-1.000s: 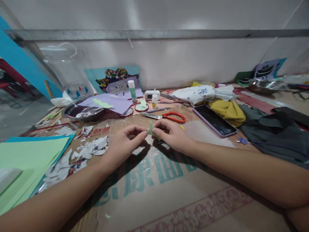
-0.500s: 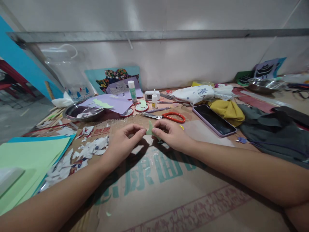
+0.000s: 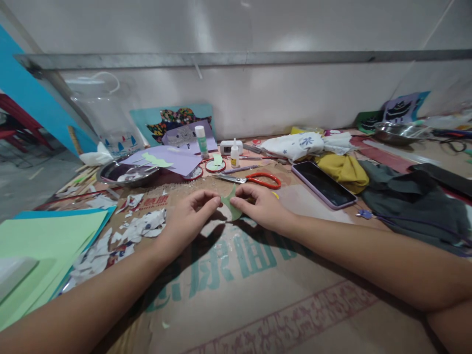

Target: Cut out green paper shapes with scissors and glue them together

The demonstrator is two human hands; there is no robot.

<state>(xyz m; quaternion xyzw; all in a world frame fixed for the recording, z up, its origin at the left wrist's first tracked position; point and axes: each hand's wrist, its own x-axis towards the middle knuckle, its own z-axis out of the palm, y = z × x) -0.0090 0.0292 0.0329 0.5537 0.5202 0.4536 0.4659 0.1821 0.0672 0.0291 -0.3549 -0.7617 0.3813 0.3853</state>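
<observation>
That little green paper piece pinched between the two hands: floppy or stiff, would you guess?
Probably floppy: the green paper piece looks thin and curves between the left hand and right hand. Likely very light, held by fingertips alone. Apt to tear or crease.

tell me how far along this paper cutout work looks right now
Done: torn scraps lie by the left arm, and a green cutout sits on purple paper. In hand: the left hand and right hand both pinch a small green paper piece. Left: the scissors and glue bottle lie untouched, and the piece is not yet stuck anywhere.
</observation>
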